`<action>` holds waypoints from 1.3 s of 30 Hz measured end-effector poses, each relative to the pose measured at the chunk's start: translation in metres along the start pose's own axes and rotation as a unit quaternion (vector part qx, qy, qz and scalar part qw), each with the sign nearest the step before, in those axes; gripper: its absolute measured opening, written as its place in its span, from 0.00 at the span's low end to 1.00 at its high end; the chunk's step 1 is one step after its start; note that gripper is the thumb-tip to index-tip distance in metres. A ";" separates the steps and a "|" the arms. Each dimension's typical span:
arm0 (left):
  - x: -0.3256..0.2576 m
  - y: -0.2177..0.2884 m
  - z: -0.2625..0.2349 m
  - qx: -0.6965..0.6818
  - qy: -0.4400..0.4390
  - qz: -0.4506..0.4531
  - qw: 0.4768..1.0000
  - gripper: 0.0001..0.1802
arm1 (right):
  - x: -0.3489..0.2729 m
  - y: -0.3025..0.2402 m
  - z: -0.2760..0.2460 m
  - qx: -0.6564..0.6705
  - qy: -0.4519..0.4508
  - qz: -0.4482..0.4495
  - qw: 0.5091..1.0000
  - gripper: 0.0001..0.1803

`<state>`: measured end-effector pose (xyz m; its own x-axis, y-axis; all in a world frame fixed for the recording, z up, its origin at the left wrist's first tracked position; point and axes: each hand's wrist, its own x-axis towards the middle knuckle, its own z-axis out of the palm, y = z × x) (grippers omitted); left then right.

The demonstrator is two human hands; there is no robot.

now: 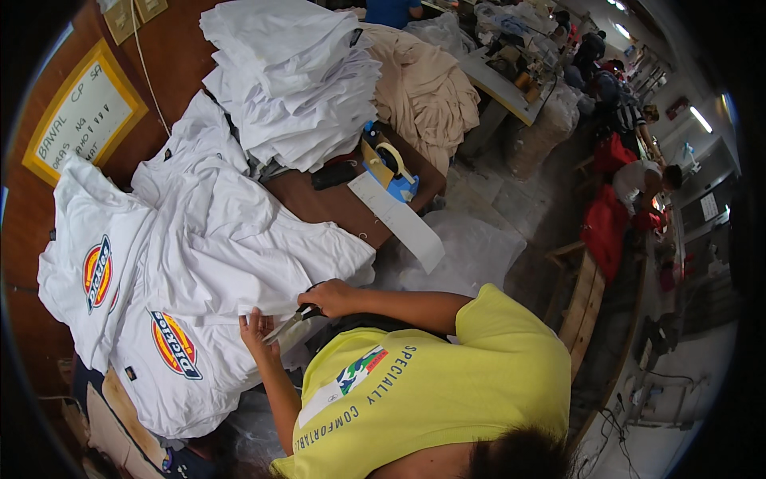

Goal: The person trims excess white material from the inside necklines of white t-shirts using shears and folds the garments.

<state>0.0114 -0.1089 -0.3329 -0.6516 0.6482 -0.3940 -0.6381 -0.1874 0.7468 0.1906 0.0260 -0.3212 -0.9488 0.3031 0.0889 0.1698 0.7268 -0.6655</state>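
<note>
My right hand (329, 297) grips a pair of scissors (289, 323) with dark handles. Its blades point down and left, toward my left hand (257, 331). That left hand holds the edge of a white T-shirt (271, 279), its fingers pressed to the cloth. The shirt lies crumpled on top of other white T-shirts. Two round, colourful chest prints (175, 345) show on the shirts at the left. Whether the blades touch cloth or thread is too small to tell.
A tall stack of folded white garments (291, 80) rises behind, beside a beige cloth pile (419, 96). On the brown table (311, 199) are a blue tape dispenser (391, 172) and a paper strip (399, 219). A wooden bench (581, 307) and other people are at the right.
</note>
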 end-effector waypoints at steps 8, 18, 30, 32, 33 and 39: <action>0.002 -0.020 -0.010 -0.121 0.053 -0.065 0.989 0.13 | -0.013 0.011 -0.019 0.025 -0.051 -0.003 0.998 0.19; -0.017 -0.024 -0.012 -0.158 0.059 0.009 0.986 0.10 | -0.026 0.024 -0.037 0.055 -0.079 -0.011 0.995 0.20; -0.019 -0.035 -0.006 -0.137 0.069 0.023 0.988 0.15 | -0.030 0.031 -0.065 0.252 -0.110 0.090 0.957 0.28; -0.023 -0.024 0.014 -0.083 0.081 0.033 0.993 0.21 | -0.027 0.031 -0.068 0.342 -0.061 0.087 0.933 0.27; -0.027 -0.021 0.021 -0.058 0.093 0.034 0.993 0.24 | -0.025 0.034 -0.065 0.390 -0.041 0.086 0.916 0.26; -0.027 -0.027 0.022 0.011 0.056 0.073 0.996 0.35 | -0.019 0.039 -0.066 0.336 0.035 0.114 0.934 0.29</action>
<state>0.0555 -0.1049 -0.3306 -0.7789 0.5284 -0.3378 -0.5257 -0.2564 0.8111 0.2325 0.0894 -0.2997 -0.8842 0.4602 -0.0800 0.1379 0.0937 -0.9860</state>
